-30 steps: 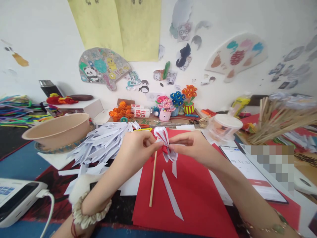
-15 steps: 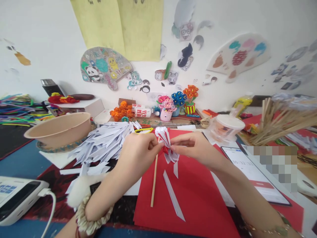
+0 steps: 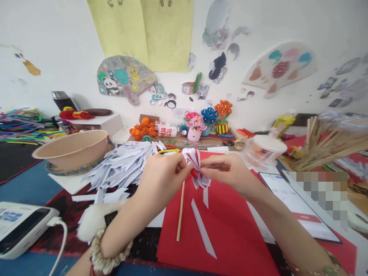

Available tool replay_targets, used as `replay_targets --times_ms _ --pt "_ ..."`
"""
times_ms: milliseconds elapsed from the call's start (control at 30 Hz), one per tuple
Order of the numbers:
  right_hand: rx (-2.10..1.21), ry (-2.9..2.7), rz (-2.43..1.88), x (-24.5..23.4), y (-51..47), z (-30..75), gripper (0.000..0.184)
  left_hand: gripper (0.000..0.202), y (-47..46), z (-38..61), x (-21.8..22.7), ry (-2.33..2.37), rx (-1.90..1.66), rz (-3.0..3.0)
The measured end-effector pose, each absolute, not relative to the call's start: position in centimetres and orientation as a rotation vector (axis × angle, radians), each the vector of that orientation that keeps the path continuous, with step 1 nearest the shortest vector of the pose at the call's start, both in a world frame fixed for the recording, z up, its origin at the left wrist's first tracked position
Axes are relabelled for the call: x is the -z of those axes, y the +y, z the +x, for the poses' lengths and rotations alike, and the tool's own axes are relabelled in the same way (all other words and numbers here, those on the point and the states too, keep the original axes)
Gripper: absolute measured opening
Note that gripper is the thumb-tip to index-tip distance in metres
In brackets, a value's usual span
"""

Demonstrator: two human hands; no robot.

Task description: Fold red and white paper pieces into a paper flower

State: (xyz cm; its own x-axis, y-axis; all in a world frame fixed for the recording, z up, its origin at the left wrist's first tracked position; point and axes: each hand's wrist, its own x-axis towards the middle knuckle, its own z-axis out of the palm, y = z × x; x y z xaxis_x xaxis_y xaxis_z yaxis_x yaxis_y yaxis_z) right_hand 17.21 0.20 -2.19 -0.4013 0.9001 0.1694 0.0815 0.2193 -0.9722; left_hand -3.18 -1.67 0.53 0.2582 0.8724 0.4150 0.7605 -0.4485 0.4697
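Both hands meet over a red paper sheet (image 3: 230,230). My left hand (image 3: 162,174) is closed, pinching the top of a thin wooden stick (image 3: 180,211) that hangs down from it. My right hand (image 3: 230,170) is closed too, pinching a bundle of folded white and red paper strips (image 3: 197,165) fixed at the stick's top. One loose white strip (image 3: 203,229) lies on the red sheet below the hands. A heap of folded white strips (image 3: 120,165) lies just left of my left hand.
A tan bowl (image 3: 71,147) stands at the left, a white device with a cable (image 3: 20,228) at the near left. A phone (image 3: 299,209) lies at the right, with a clear tub (image 3: 266,147) and a bundle of wooden sticks (image 3: 327,143) behind it. Small craft flowers (image 3: 207,119) line the wall.
The hands and the paper bundle have stayed together, shifting only slightly right and up in view as the camera moved. The grip looks the same.
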Motion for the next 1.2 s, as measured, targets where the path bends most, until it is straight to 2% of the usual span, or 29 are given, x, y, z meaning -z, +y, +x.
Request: replay_targets --times_ms 233,633,900,1200 --pt "-1.378 -1.665 -0.929 2.15 0.37 17.51 0.019 0.021 -1.3 -3.94 -1.26 1.284 -0.99 2.074" --pt "-1.258 -1.598 -0.93 2.29 0.36 16.98 0.029 0.027 -1.49 -3.52 -1.37 1.287 -0.96 1.965" --pt "-1.248 -1.485 -0.94 1.91 0.22 16.65 0.028 0.032 -1.28 -3.57 -1.46 1.273 -1.002 1.889" --pt "-1.258 -1.619 -0.858 1.89 0.13 16.72 0.027 0.026 -1.14 -3.77 -1.36 1.213 -1.146 1.956"
